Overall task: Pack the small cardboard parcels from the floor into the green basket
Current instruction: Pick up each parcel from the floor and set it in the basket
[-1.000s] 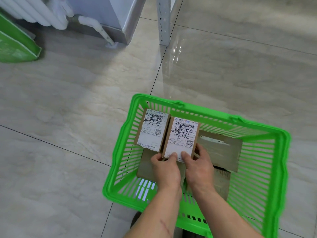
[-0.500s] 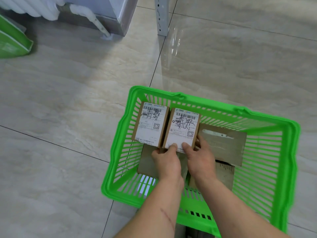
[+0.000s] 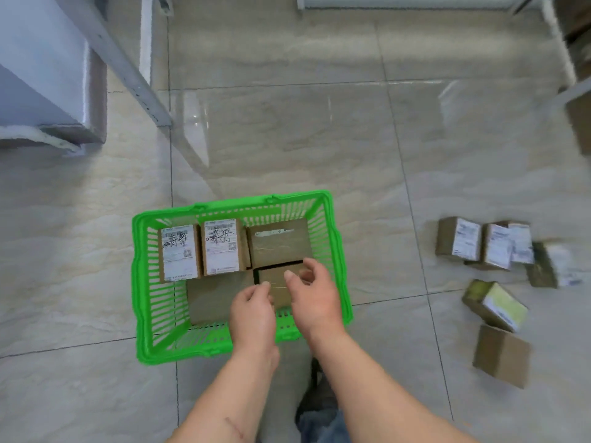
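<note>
Hands over basket: left hand [image 3: 252, 310] and right hand [image 3: 311, 294] loosely curled, empty, above its near side.
Green basket [image 3: 140, 282] holds two labelled parcels [image 3: 200, 251] and plain ones; loose parcels [image 3: 492, 276] lie well right of basket. Risk: upright parcels toppling if knocked. Handwritten black characters, barcodes; not legible.

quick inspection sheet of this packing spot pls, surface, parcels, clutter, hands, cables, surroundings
surface: glossy tiled floor, bare around the basket
job's things: green basket holds several parcels, two labelled parcels side by side on top; loose parcels lie scattered on the floor to its right
clutter: nothing seen
grippers: left hand and right hand over the basket, both empty
cables: nothing seen
surroundings: metal shelf post at upper left
</note>
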